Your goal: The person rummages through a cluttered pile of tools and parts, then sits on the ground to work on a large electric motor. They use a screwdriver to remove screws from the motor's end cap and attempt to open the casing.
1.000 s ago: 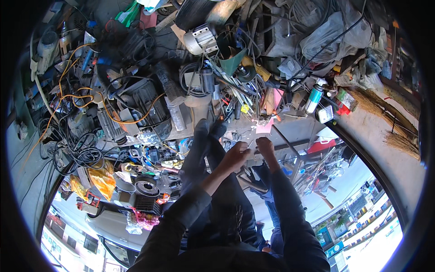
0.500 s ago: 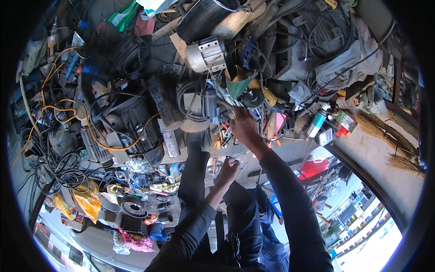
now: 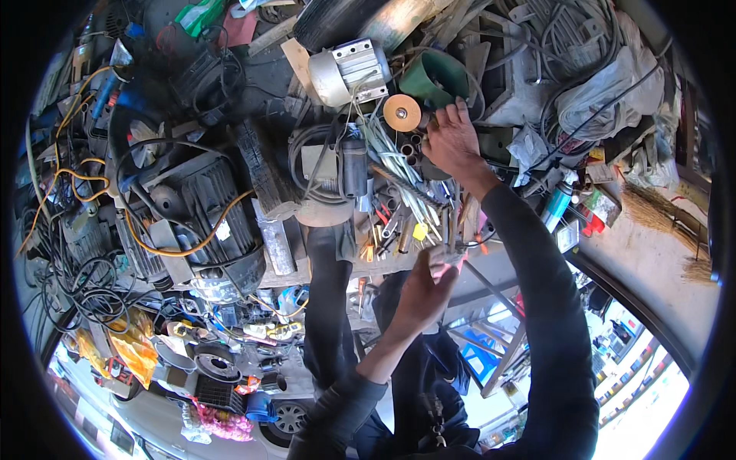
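Right hand [image 3: 452, 144]'s shifted farther from the worktop [image 3: 387, 267]'s near edge, fingers bent beside the green tub [image 3: 418, 81], grip hidden; left hand [image 3: 426, 293]'s half-curled, can't tell if holding anything.

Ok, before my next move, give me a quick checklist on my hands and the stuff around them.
1. Right hand beside the green curved piece: ok, its fingertips are at the piece's near edge.
2. Right hand's grip: cannot tell, the undersides of the fingers are hidden.
3. Left hand apart from the right hand: ok, it is nearer your body with a gap between them.
4. Left hand's hold: cannot tell, its fingertips are blurred.
5. Uncluttered space around the right hand: not ok, the orange-brown disc and the bundle of pale strands lie close on its left.
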Demonstrator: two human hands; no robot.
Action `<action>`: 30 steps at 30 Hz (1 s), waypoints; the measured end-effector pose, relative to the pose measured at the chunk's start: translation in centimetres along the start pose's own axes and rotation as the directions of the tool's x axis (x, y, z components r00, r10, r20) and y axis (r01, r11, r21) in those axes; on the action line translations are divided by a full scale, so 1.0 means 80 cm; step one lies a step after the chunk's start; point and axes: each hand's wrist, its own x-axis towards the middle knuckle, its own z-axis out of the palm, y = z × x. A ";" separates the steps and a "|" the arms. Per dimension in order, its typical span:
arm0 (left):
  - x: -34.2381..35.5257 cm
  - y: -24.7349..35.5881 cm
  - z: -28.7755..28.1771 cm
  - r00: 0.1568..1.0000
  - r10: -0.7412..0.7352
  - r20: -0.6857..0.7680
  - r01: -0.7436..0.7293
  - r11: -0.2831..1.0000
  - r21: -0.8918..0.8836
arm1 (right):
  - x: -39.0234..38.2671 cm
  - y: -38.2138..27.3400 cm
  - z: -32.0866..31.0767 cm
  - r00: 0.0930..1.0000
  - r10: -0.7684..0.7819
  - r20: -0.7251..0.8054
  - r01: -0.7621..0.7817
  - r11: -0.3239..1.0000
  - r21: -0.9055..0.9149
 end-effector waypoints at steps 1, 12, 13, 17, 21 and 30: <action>-0.007 -0.009 0.005 1.000 -0.020 0.014 0.019 0.998 0.058 | -0.012 0.000 -0.004 1.000 -0.009 0.018 0.009 1.000 -0.012; -0.012 -0.052 0.007 0.995 0.007 -0.101 -0.008 1.000 -0.008 | -0.126 0.032 -0.001 0.975 0.215 0.057 -0.223 0.945 0.238; -0.011 -0.055 0.004 0.995 0.019 -0.102 -0.020 1.000 -0.003 | -0.133 0.032 -0.005 0.913 0.305 0.270 -0.382 0.873 0.303; 0.001 -0.064 0.010 0.995 0.040 -0.097 -0.051 0.992 -0.118 | -0.163 0.028 0.013 0.882 0.465 0.073 -0.437 0.752 0.493; -0.001 -0.067 -0.003 0.988 -0.020 -0.150 0.001 0.992 -0.128 | -0.200 0.019 0.012 0.822 0.532 0.204 -0.560 0.687 0.464; 0.017 -0.069 -0.008 0.991 0.003 -0.132 -0.028 0.981 -0.190 | -0.218 0.067 0.056 0.746 0.608 0.271 -0.665 0.681 0.305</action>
